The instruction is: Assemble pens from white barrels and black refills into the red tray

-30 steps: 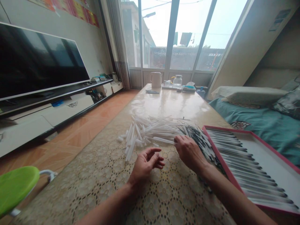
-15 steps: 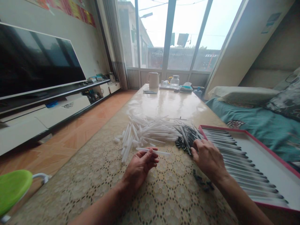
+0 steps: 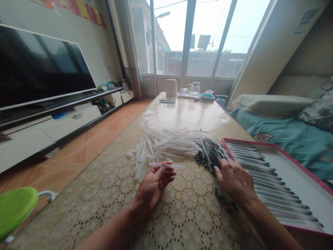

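My left hand [image 3: 155, 182] pinches a translucent white pen barrel [image 3: 179, 167] between thumb and fingers, lying nearly level just above the table. At the near right edge of a heap of dark pen refills [image 3: 211, 149] is my right hand [image 3: 234, 177], its fingers curled; what they grip, if anything, is hidden. Beyond my left hand spreads a loose pile of white barrels [image 3: 166, 144]. Small black plugs [image 3: 199, 158] sit beside the refills, and more black pieces [image 3: 221, 197] lie nearer me, partly under my right wrist.
Right of the refills stands a red-rimmed box [image 3: 299, 170] holding a row of pens with dark ends [image 3: 270, 184]. A pitcher [image 3: 171, 88], a glass jar [image 3: 194, 89] and a tissue pack [image 3: 207, 96] stand at the patterned table's far end. A green stool [image 3: 18, 208] is at lower left.
My right hand has drawn slightly right and toward me at the edge of the refills. My left hand has shifted a little left, still holding the barrel.
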### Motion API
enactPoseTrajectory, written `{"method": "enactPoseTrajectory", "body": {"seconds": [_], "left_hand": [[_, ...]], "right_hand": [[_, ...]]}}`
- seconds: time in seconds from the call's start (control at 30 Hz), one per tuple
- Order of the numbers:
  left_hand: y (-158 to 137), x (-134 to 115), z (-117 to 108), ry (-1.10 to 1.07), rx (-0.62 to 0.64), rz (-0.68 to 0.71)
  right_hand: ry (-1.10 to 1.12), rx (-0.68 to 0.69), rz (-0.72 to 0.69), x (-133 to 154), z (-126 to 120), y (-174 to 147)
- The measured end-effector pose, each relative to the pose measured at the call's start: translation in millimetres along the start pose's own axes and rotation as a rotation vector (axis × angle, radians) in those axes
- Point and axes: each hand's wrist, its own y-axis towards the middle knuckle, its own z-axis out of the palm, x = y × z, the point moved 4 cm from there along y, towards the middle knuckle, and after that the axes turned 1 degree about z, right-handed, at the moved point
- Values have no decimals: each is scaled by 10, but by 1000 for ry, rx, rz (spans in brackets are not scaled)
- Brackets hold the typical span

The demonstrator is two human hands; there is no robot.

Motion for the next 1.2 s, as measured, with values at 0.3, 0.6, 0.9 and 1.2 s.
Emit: {"method": "enactPoseTrajectory", "body": {"seconds": [0.3,0.6,0.9,1.2], "left_hand": [[-34,-11,48,2,-44,-28],[-37,-33,66,33,-35,-41],[-32,-34,18,-42,-91,3],[-6,-104,-20,-74,-165,57]], "right_hand": [[-10,47,33,-34,97,2],[21,73,81,-22,102,11],[529,-71,-177,168,-225,26],[875,-10,-305,484,-474,-148]]}}
